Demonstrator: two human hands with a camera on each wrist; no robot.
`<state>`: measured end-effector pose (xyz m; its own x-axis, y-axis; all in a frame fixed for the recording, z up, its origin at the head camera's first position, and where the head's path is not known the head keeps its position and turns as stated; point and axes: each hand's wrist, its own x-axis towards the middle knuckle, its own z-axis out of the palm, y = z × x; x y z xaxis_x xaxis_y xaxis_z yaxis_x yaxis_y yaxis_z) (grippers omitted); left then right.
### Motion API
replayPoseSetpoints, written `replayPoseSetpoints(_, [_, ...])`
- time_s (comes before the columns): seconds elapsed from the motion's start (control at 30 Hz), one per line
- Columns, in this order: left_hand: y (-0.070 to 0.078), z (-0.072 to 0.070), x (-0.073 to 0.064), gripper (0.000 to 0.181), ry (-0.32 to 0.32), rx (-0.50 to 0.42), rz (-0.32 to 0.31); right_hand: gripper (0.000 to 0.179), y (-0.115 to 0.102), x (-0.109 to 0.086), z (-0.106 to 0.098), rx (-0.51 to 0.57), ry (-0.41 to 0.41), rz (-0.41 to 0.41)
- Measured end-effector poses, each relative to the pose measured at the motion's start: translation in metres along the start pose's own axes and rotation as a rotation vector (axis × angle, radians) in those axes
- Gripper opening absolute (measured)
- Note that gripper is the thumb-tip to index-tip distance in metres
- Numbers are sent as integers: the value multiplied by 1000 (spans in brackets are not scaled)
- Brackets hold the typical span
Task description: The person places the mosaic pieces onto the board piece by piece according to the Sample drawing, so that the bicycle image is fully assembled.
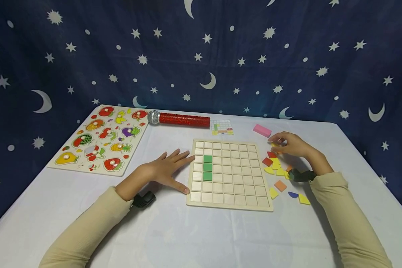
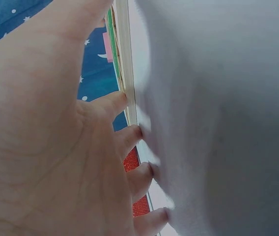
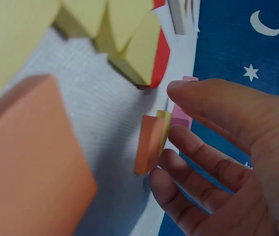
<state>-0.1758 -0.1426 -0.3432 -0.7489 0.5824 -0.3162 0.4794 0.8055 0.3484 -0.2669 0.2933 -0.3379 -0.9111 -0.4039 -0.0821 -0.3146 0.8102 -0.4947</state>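
nearest us, two beige sleeves [image 1: 90,223] reach in over the white table [image 1: 194,238], a black wrist device [image 1: 144,200] showing below the left cuff. on the right a yellow quarter-disc [image 1: 303,199] lies just beside a blue half-disc [image 1: 293,194], with a yellow square [image 1: 273,192] and an orange square [image 1: 280,185] a touch further in. centre stage is the grid board [image 1: 230,207], flat on the table, three green squares [image 1: 207,167] stacked in its second column from the left. and here's the left hand [image 1: 165,168], spread wide beside the board, thumb and index fingertip at its left edge, gripping nothing. up the right side, red and yellow pieces [image 1: 275,163] bunch together. just beyond them comes the right hand [image 1: 292,144], fingers loosely bent, thumb apart from the fingertips, nothing pinched between; orange and yellow pieces sit right at those fingertips, and i can't tell whether they touch. further back, a pink block [image 1: 262,130], a small pattern card [image 1: 222,127], a red glitter microphone [image 1: 184,120] and, far left, a fruit puzzle [image 1: 87,128]. behind it all, a starry blue cloth [image 1: 174,74]!
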Motion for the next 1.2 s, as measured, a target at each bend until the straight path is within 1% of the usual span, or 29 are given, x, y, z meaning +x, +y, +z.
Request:
replayPoseSetpoints(0.23, [0,0,0,110,0,-8,1,29,0,0,2,12,5,37])
replayPoseSetpoints(0.43, [-1,0,0,110,0,3,-2,27,2,1,2,-1,13,30])
replayPoseSetpoints(0.57, [-1,0,1,110,-5,12,-4,29,3,1,2,-10,11,26])
replayPoseSetpoints(0.83, [-1,1,1,110,-4,15,-1,37,4,0,2,-10,23,55])
replayPoseSetpoints(1.07, [-1,1,1,111,-1,-3,4,36,-5,-2,2,-2,20,12])
replayPoseSetpoints(1.2, [-1,0,1,110,-1,0,3,37,-14,-3,3,20,1,-4])
